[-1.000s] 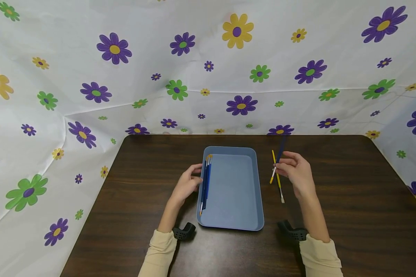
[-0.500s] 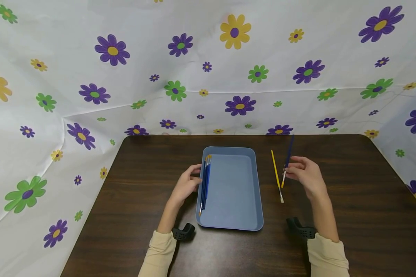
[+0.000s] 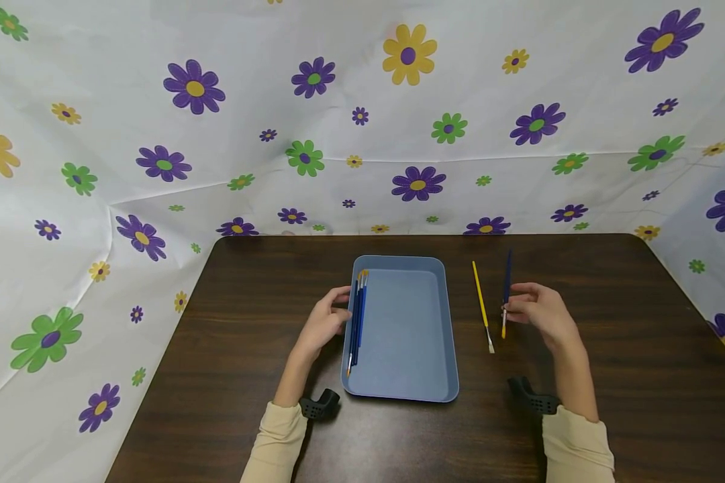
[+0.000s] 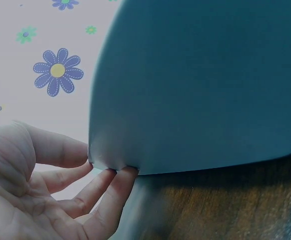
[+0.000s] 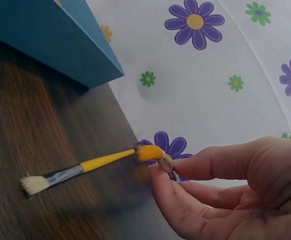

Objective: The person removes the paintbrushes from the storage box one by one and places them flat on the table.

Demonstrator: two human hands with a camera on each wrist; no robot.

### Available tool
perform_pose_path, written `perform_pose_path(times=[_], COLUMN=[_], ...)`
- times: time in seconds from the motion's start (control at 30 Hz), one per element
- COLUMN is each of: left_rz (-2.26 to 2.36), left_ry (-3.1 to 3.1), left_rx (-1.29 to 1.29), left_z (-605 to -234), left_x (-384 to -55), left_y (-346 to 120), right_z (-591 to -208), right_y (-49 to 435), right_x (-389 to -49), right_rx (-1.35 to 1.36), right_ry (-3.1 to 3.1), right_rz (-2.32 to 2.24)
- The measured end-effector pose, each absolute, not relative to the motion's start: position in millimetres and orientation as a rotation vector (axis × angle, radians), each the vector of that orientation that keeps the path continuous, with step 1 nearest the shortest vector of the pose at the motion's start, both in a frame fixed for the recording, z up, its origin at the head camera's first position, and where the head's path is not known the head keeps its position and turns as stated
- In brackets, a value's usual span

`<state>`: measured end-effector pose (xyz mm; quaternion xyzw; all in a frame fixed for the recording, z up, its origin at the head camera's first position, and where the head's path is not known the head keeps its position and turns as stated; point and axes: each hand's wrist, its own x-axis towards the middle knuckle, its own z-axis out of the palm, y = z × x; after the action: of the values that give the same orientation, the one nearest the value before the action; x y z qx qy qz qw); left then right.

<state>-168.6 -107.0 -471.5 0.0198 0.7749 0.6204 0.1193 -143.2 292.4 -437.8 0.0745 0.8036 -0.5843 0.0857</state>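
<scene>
A blue-grey tray (image 3: 406, 329) lies on the table, with several dark blue paintbrushes (image 3: 358, 318) side by side along its left wall. At that wall, my left hand (image 3: 325, 323) grips the tray's edge with thumb and fingertips, as the tray's outer side (image 4: 195, 90) shows in the left wrist view. To the right, my right hand (image 3: 540, 310) pinches a dark blue paintbrush (image 3: 507, 282) near its ferrule. Its orange bristles (image 5: 149, 152) point toward the person and its handle points away. Between tray and right hand lies a yellow paintbrush (image 3: 480, 295) with pale bristles.
The dark wooden table (image 3: 248, 288) carries all of this. Behind and at the sides hangs a white flower-print cloth (image 3: 248, 80). A black wrist mount (image 3: 320, 404) sits on the left wrist and another black mount (image 3: 534, 397) on the right.
My right hand has moved right and slightly toward the person with the dark blue paintbrush, away from the yellow one it had crossed in view. The brush now points straighter. My left hand stays put.
</scene>
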Motion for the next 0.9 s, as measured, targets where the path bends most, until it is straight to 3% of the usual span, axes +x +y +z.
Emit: perform_pose_path(times=[0.9], left_rz=[1.818], left_ry=[2.248], left_rx=[0.053], left_z=[-472.9], left_x=[-170.2], left_y=[-107.0], right_z=[-446.9], right_y=[290.7], right_x=[-146.7], right_rx=[0.287], right_ry=[2.330], right_rz=[-1.567])
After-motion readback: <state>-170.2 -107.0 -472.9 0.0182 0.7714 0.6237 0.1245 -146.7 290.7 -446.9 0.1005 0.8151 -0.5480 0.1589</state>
